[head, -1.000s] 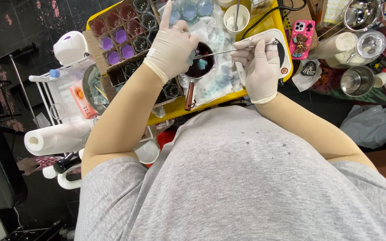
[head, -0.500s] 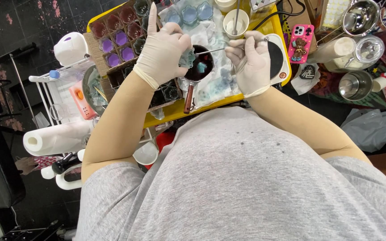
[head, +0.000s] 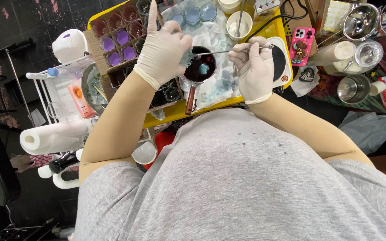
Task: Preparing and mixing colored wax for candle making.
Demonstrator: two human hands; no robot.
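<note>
The left hand [head: 162, 47], in a pale glove, was closed around a small clear cup [head: 186, 57] held at the rim of a little dark pan [head: 200, 67], with its forefinger sticking straight up. The right hand [head: 256, 67], also gloved, pinched a thin metal rod [head: 228, 51] between fingers and thumb, and the rod's far end reached over the pan toward the cup. The pan had a wooden handle [head: 190, 99] pointing back toward the person and sat on stained paper towels [head: 217, 85] on a yellow desk [head: 273, 27]. A patch of pale blue showed inside the pan against the dark.

Judging by the scene, the work looked well under way but not finished. In the cardboard tray [head: 126, 42] to the left, several cups held purple filling [head: 119, 47], others looked dark red, and the ones nearest the person seemed empty. A few blue-filled cups [head: 193, 14] stood behind the pan. Whether the cup in the left hand was already empty could not be told.

A round hot plate [head: 283, 62] lay just beside the right hand, with a white cup [head: 239, 21] behind it and a pink phone [head: 301, 39] further right.
</note>
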